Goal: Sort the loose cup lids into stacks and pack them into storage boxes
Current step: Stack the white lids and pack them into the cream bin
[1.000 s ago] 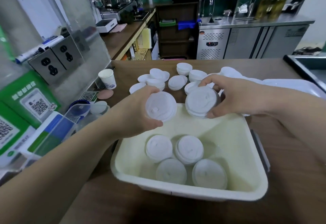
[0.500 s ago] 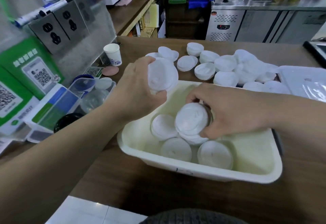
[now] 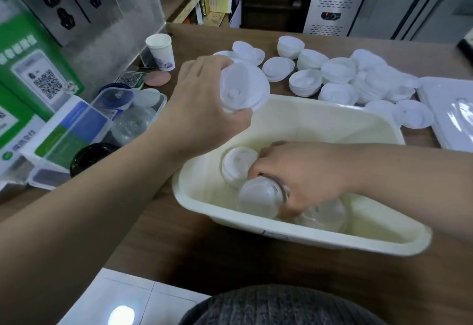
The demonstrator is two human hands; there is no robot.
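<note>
The right hand [image 3: 307, 176] is gripping a lid stack [image 3: 261, 196] inside the box [image 3: 332, 237]. The left hand [image 3: 204, 104] is clutching a second stack [image 3: 243, 89] above the box, tilted and probably risking a spill.

Our right hand [image 3: 307, 178] now reaches down inside the box [image 3: 332, 240], its lid stack [image 3: 258, 198] lowered from above the far rim to just behind the front wall. Our left hand [image 3: 204, 109] shifts its own pile [image 3: 243, 89] towards the far-left corner.
</note>
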